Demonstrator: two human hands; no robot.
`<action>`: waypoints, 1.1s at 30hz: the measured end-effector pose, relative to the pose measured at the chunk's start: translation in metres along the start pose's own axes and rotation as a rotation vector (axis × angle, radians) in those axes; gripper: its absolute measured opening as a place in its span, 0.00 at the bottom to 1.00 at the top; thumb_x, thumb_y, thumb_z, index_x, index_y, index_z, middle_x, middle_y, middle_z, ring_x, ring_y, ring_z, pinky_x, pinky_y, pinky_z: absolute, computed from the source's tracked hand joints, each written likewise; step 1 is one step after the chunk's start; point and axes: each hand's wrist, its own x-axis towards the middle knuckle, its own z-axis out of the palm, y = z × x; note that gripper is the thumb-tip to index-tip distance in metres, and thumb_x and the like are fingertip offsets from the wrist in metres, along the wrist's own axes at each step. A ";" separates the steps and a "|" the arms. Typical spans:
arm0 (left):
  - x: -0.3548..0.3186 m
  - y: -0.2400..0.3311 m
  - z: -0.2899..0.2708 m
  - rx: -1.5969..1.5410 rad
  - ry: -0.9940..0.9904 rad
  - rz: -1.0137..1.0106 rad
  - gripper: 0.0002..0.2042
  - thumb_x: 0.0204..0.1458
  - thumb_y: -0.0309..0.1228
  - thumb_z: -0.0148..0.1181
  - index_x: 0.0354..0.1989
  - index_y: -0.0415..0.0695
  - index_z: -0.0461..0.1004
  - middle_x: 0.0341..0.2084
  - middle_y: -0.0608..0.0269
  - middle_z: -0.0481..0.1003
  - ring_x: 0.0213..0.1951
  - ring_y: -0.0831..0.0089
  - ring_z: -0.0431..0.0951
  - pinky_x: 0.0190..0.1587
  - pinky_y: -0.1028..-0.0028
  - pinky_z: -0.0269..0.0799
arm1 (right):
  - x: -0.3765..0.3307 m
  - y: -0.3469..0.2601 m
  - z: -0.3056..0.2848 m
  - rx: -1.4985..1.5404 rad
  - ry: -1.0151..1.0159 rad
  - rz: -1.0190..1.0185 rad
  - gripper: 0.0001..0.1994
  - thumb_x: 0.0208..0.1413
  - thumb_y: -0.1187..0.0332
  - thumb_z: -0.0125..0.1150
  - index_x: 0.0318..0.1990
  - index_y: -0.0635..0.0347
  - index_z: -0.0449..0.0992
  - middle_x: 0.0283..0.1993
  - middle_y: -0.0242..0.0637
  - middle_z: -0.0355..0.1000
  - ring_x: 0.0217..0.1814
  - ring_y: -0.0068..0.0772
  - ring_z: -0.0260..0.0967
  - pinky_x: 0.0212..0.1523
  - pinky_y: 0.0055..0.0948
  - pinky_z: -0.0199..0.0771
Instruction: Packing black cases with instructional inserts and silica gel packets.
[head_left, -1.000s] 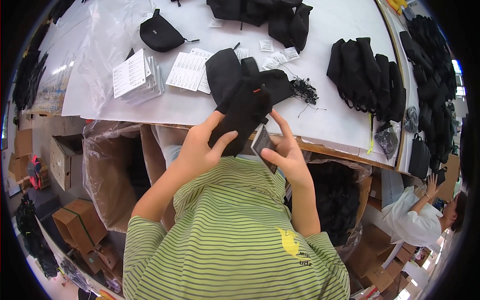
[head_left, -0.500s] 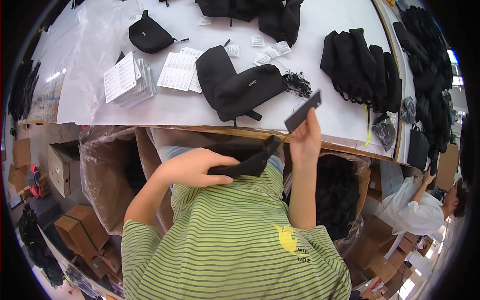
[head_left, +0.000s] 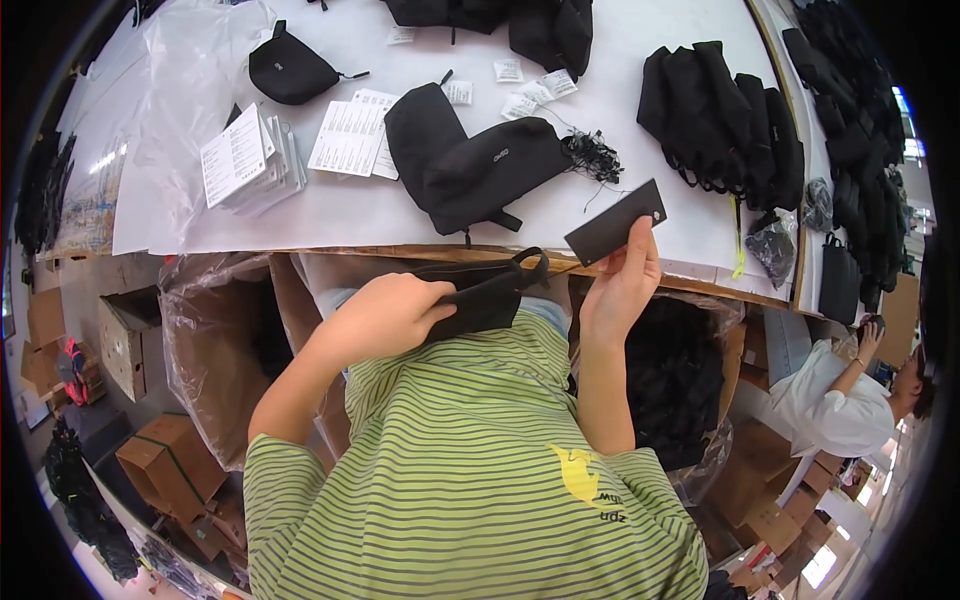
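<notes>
My left hand (head_left: 405,318) grips a black zip pouch (head_left: 485,308) by its left end, just in front of the table edge. A loop handle sticks up at the pouch's right end. Between the fingers and thumb of my right hand (head_left: 622,278) is a black hang tag (head_left: 618,222), held up to the right of the pouch. A thin cord seems to run from the tag's lower corner to the loop. Beyond the edge lie two overlapping black pouches (head_left: 490,170) and a tangle of black tag strings (head_left: 592,157).
Stacked white printed cards (head_left: 237,160) and a single black pouch (head_left: 292,65) lie on the white-covered table (head_left: 330,225), left. Small white packets (head_left: 540,92) are farther back. More black pouches (head_left: 715,120) stand right. Below the edge are plastic-lined boxes (head_left: 215,350). A co-worker (head_left: 835,395) sits far right.
The hang tag has turned to lie flatter and broader to view, moving slightly right with my right hand. My left hand has risen a little, its fingers now curled tighter on the pouch.
</notes>
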 end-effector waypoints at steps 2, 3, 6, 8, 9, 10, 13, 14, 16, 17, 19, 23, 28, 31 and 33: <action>0.004 0.006 0.003 0.126 -0.010 -0.025 0.12 0.56 0.34 0.51 0.40 0.37 0.71 0.24 0.44 0.74 0.32 0.46 0.74 0.36 0.56 0.69 | -0.005 -0.001 0.007 -0.018 -0.018 -0.023 0.17 0.60 0.61 0.58 0.20 0.55 0.71 0.18 0.20 0.63 0.18 0.11 0.52 0.20 0.16 0.50; 0.008 0.006 0.005 0.127 -0.006 -0.027 0.12 0.56 0.34 0.51 0.40 0.37 0.71 0.24 0.44 0.74 0.32 0.46 0.74 0.36 0.56 0.69 | -0.012 -0.002 0.007 -0.122 -0.172 -0.032 0.15 0.59 0.63 0.60 0.20 0.57 0.73 0.18 0.20 0.63 0.18 0.11 0.52 0.20 0.16 0.50; 0.025 -0.015 0.012 -0.018 0.235 -0.022 0.11 0.54 0.32 0.52 0.41 0.40 0.71 0.25 0.45 0.76 0.33 0.46 0.75 0.36 0.55 0.69 | -0.040 -0.009 0.020 -0.225 -0.554 -0.048 0.08 0.54 0.71 0.65 0.25 0.64 0.77 0.18 0.23 0.65 0.18 0.12 0.57 0.20 0.15 0.53; 0.032 -0.023 0.012 -0.120 0.241 0.027 0.10 0.54 0.32 0.52 0.41 0.42 0.72 0.25 0.46 0.76 0.32 0.47 0.76 0.36 0.55 0.69 | -0.044 -0.009 0.026 -0.246 -0.625 -0.053 0.06 0.53 0.72 0.65 0.31 0.67 0.78 0.20 0.25 0.67 0.18 0.13 0.61 0.19 0.16 0.57; 0.031 -0.023 0.014 -0.119 0.240 0.027 0.10 0.54 0.32 0.52 0.41 0.42 0.72 0.25 0.46 0.76 0.32 0.47 0.76 0.36 0.55 0.69 | -0.041 -0.009 0.029 -0.241 -0.604 -0.050 0.06 0.53 0.72 0.64 0.30 0.67 0.78 0.20 0.25 0.67 0.18 0.14 0.62 0.19 0.16 0.59; 0.028 -0.023 0.018 0.024 0.189 0.088 0.10 0.53 0.32 0.52 0.42 0.42 0.72 0.25 0.47 0.76 0.31 0.48 0.76 0.35 0.55 0.69 | -0.038 -0.008 0.031 -0.236 -0.586 -0.043 0.06 0.54 0.71 0.64 0.30 0.66 0.78 0.20 0.25 0.67 0.19 0.14 0.63 0.19 0.17 0.60; 0.014 -0.005 0.018 0.191 -0.013 0.088 0.10 0.54 0.32 0.52 0.41 0.43 0.73 0.23 0.48 0.75 0.30 0.51 0.76 0.34 0.56 0.69 | 0.009 -0.005 0.036 -0.034 -0.298 -0.026 0.16 0.59 0.65 0.59 0.20 0.58 0.69 0.20 0.23 0.65 0.20 0.13 0.59 0.18 0.17 0.56; 0.010 -0.003 0.016 0.169 -0.040 0.062 0.10 0.55 0.33 0.51 0.41 0.43 0.72 0.23 0.49 0.75 0.30 0.50 0.76 0.34 0.57 0.69 | 0.025 -0.007 0.037 0.066 -0.217 0.018 0.14 0.60 0.61 0.57 0.23 0.56 0.72 0.22 0.24 0.68 0.22 0.14 0.60 0.19 0.16 0.55; 0.002 0.003 0.008 0.146 -0.023 0.045 0.10 0.55 0.33 0.52 0.41 0.43 0.71 0.23 0.49 0.75 0.30 0.50 0.76 0.34 0.57 0.69 | 0.052 -0.006 0.025 0.165 -0.082 0.138 0.13 0.59 0.54 0.57 0.32 0.54 0.74 0.26 0.26 0.70 0.26 0.15 0.62 0.28 0.20 0.59; -0.002 0.005 0.005 0.119 0.002 0.016 0.10 0.56 0.34 0.52 0.41 0.43 0.71 0.23 0.49 0.75 0.30 0.50 0.76 0.33 0.57 0.69 | 0.061 0.001 0.014 0.220 -0.058 0.264 0.13 0.59 0.53 0.57 0.36 0.53 0.73 0.27 0.27 0.70 0.28 0.16 0.62 0.30 0.21 0.60; -0.008 0.014 0.001 0.043 0.007 0.001 0.10 0.56 0.34 0.53 0.42 0.42 0.70 0.24 0.49 0.75 0.30 0.51 0.75 0.33 0.59 0.69 | 0.066 0.028 -0.011 0.328 -0.040 0.537 0.13 0.59 0.52 0.57 0.38 0.52 0.73 0.28 0.28 0.68 0.29 0.21 0.62 0.31 0.23 0.61; -0.016 0.010 0.006 -0.026 0.061 0.062 0.11 0.55 0.34 0.56 0.43 0.42 0.69 0.25 0.51 0.75 0.31 0.52 0.76 0.33 0.61 0.69 | 0.028 0.047 -0.013 0.435 0.025 0.916 0.13 0.60 0.55 0.49 0.39 0.53 0.74 0.32 0.36 0.68 0.31 0.33 0.62 0.33 0.30 0.63; -0.014 0.008 0.006 -0.006 0.047 0.096 0.11 0.54 0.33 0.57 0.42 0.41 0.68 0.26 0.51 0.76 0.31 0.52 0.76 0.33 0.62 0.69 | 0.025 0.063 -0.037 0.866 -0.493 1.019 0.14 0.60 0.55 0.49 0.39 0.54 0.74 0.33 0.34 0.71 0.32 0.33 0.66 0.34 0.28 0.66; -0.016 0.013 0.004 -0.065 0.058 0.060 0.12 0.53 0.32 0.58 0.42 0.41 0.68 0.27 0.51 0.76 0.31 0.52 0.76 0.33 0.62 0.69 | 0.032 0.049 -0.023 0.825 -0.698 0.926 0.12 0.60 0.55 0.53 0.38 0.53 0.74 0.29 0.28 0.70 0.26 0.23 0.63 0.29 0.20 0.63; -0.018 0.008 0.006 -0.138 0.079 0.029 0.12 0.53 0.32 0.59 0.41 0.40 0.68 0.28 0.51 0.76 0.31 0.52 0.76 0.33 0.63 0.68 | 0.026 0.019 0.015 0.122 0.131 0.689 0.11 0.59 0.57 0.57 0.35 0.53 0.75 0.27 0.25 0.68 0.24 0.18 0.65 0.22 0.15 0.57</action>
